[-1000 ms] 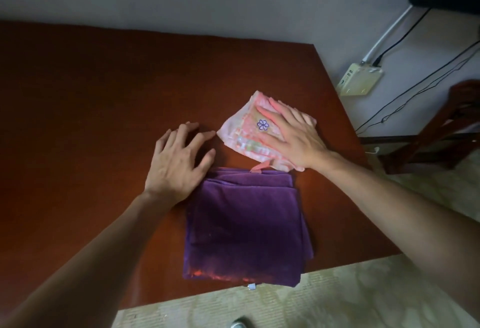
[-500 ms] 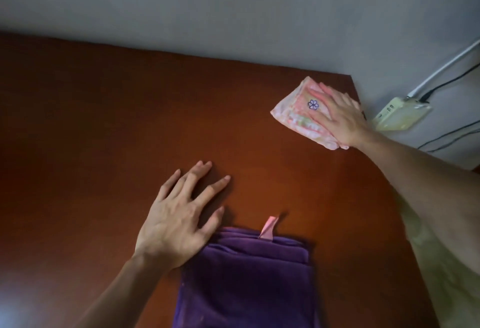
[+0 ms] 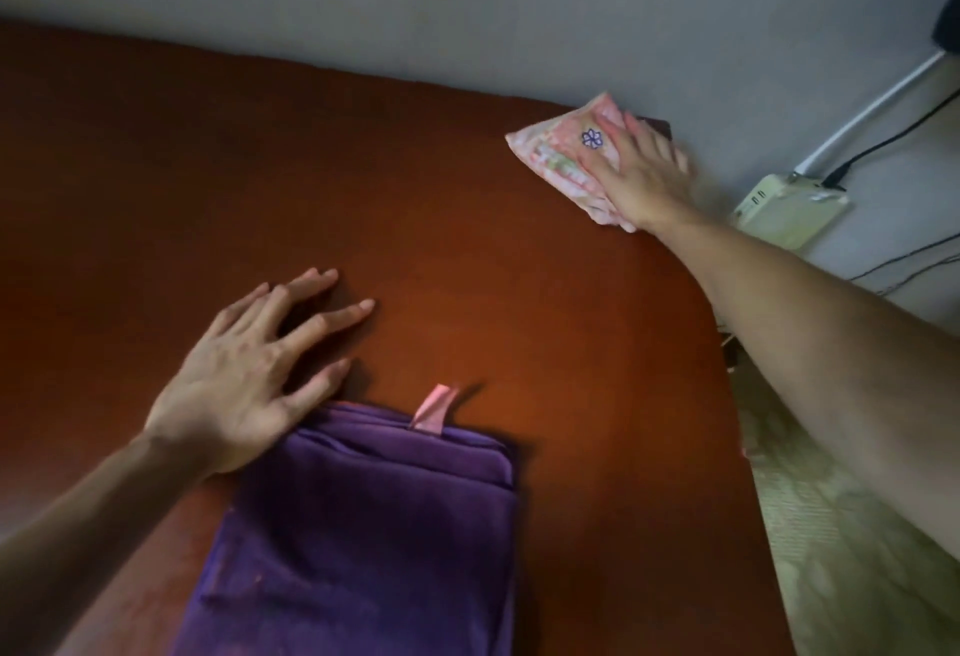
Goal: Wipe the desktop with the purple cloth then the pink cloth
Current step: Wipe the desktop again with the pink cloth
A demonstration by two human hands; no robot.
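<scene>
Brown desktop [image 3: 260, 177] holds two cloths. At 2 o'clock, right hand [image 3: 641, 177] presses pink cloth [image 3: 558, 156], fingers flat and straight. At 8 o'clock, left hand [image 3: 249, 385] rests, fingers apart, beside purple cloth [image 3: 363, 541].

No words, numbers or brand names can be read anywhere. The only mark is a small purple flower emblem [image 3: 591, 138] on the pink cloth [image 3: 556, 156]; the cloth's printed pattern is too blurred to make out.
</scene>
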